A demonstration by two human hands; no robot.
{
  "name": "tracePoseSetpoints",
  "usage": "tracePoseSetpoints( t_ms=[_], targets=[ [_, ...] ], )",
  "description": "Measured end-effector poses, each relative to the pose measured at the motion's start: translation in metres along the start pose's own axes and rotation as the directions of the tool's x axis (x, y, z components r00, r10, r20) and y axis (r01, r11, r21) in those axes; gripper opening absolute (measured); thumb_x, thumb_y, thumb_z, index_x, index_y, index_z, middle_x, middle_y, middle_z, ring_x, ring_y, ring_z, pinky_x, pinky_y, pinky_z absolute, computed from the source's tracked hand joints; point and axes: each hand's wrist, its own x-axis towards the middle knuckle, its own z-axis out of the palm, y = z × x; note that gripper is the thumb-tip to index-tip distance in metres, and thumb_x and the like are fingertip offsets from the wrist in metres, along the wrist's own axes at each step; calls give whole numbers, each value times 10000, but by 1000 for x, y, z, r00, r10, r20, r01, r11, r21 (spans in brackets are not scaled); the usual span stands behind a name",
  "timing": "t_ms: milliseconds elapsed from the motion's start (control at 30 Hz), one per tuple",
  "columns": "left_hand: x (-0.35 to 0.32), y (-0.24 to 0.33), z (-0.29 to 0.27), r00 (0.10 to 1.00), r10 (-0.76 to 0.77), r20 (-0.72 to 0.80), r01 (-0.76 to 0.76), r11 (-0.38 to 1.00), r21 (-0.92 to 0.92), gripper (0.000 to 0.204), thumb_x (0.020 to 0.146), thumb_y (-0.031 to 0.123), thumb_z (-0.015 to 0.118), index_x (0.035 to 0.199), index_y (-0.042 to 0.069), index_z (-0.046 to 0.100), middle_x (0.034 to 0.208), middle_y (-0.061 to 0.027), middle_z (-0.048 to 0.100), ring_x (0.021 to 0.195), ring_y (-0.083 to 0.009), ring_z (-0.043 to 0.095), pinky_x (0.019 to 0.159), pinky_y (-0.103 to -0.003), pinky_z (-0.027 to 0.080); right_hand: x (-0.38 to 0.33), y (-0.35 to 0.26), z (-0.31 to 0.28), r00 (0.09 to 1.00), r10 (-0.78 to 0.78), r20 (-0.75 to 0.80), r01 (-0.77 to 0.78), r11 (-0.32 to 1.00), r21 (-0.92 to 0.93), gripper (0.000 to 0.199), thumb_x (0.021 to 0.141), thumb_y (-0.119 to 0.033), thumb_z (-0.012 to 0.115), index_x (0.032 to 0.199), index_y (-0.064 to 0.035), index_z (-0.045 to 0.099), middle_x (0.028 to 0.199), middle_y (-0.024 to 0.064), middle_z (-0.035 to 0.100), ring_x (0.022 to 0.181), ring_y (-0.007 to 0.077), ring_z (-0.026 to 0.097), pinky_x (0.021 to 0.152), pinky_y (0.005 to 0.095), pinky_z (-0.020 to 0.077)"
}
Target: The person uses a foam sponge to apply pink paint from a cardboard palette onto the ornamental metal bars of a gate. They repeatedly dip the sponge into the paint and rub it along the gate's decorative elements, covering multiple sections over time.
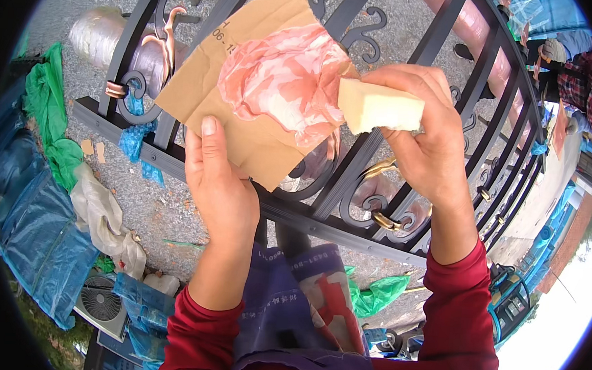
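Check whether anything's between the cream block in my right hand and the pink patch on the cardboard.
Nothing visible stands between them: the cream block in your right hand reaches the right side of the pink patch in this view. Whether they touch, I can't tell.

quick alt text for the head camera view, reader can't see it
A person's left hand holds brown cardboard bearing a crumpled pink sheet, while the right hand grips a cream-coloured block at the sheet's edge. Beneath them is a black metal railing with scrollwork and coppery accents.
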Motion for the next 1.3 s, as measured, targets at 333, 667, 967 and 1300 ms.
tracePoseSetpoints(
  t_ms=[333,667,967,1300],
  targets=[
    [15,12,-2,993,-92,76,90,996,28,429,1032,250,478,1370,-10,432,1298,-116,559,1142,-196,597,910,-325,530,27,-11,14,996,91,13,-88,983,-163,276,767,-26,652,1035,-88,672,988,67,659,925,294,556,827,376,408],
    [26,23,-5,989,-96,108,94,995,27,406,1027,263,502,1324,-14,479,1199,-86,610,1028,-126,624,824,-248,514,36,-22,12,979,146,143,-128,983,-130,309,753,25,630,1047,-66,667,1006,81,673,951,291,577,883,376,419],
    [27,27,-13,997,-62,43,56,991,125,410,1028,265,501,1344,4,480,1220,-78,604,1046,-131,621,832,-256,516,46,-31,20,944,45,327,-14,995,-98,308,729,56,612,1015,-49,656,966,72,661,911,291,567,863,377,411],
    [52,46,-60,952,183,-244,-165,982,95,441,1032,287,481,1371,8,429,1286,-93,564,1134,-165,590,945,-315,486,90,29,10,987,-39,154,42,999,-16,309,776,65,569,1049,-55,646,957,105,641,900,318,551,864,387,418]
  ],
)
